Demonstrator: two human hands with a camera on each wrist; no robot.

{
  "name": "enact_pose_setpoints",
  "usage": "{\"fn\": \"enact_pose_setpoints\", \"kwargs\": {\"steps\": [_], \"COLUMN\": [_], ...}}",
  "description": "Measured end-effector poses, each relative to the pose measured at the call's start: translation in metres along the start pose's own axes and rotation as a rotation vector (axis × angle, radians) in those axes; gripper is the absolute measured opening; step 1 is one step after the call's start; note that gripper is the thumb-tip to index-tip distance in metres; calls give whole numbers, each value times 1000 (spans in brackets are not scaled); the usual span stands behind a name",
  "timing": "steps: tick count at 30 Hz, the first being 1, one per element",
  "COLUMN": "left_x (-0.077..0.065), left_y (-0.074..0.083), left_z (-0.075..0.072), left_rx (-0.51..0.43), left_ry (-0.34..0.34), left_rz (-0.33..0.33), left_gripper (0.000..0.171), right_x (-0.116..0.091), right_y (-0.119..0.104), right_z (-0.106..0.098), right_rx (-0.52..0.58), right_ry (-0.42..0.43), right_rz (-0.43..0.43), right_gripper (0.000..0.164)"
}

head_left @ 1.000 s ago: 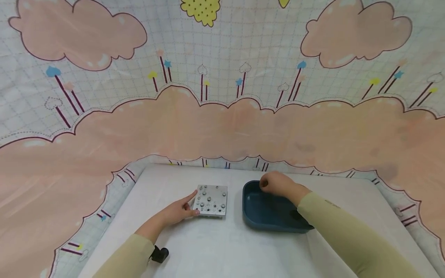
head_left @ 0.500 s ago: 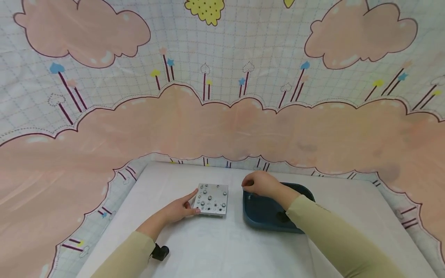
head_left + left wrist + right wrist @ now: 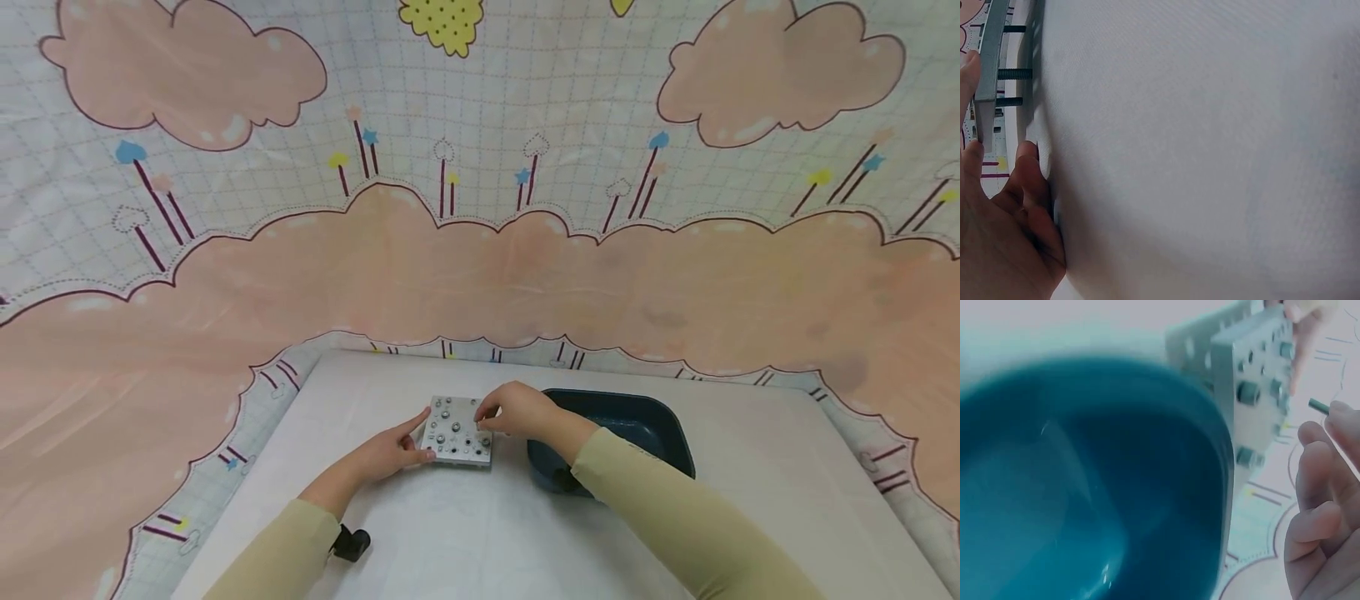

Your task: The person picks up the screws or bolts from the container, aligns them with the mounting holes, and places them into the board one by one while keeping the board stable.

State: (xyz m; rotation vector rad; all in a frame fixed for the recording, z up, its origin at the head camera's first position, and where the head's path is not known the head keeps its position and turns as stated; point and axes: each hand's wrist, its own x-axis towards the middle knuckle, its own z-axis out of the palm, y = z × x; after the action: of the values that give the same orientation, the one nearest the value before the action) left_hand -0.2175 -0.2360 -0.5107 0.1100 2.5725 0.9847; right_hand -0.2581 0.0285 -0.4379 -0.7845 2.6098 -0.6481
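A silver metal plate (image 3: 472, 458) is set with several round-headed screws on its top. In the left wrist view, threaded shanks (image 3: 1015, 74) stick out below it. My left hand (image 3: 375, 458) grips the plate's left side, index finger at the far edge and thumb at the near corner. Over the plate's right part hovers my right hand (image 3: 521, 410), its thumb and fingertips pinching a small screw. In the right wrist view that dark screw (image 3: 1318, 406) points out of the fingertips toward the plate; its head is hidden.
A dark blue plastic bin (image 3: 663, 408) stands right of the plate, partly under my right forearm, with a dark object (image 3: 564, 479) at its near end. A white cloth (image 3: 480, 533) covers the table. Behind hangs a patterned curtain (image 3: 480, 275).
My right hand has moved left from the bin to above the plate's right side, with the forearm crossing the bin. The left hand stays at the plate's left edge.
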Motion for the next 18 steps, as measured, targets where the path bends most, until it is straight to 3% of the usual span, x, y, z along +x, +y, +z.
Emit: {"fn": "enact_pose_setpoints", "kwargs": {"steps": [8, 18], "left_x": [4, 1], "left_y": [-1, -2], "left_z": [2, -1], "left_rx": [-8, -1], "left_ry": [-12, -6], "left_rz": [23, 7], "left_gripper": [89, 90], "right_x": [9, 18], "right_y": [-2, -8], "right_z": [18, 25], "right_rx": [-48, -65], "right_ry": [-26, -48], "right_rz": [9, 49], "right_gripper": [8, 9]}}
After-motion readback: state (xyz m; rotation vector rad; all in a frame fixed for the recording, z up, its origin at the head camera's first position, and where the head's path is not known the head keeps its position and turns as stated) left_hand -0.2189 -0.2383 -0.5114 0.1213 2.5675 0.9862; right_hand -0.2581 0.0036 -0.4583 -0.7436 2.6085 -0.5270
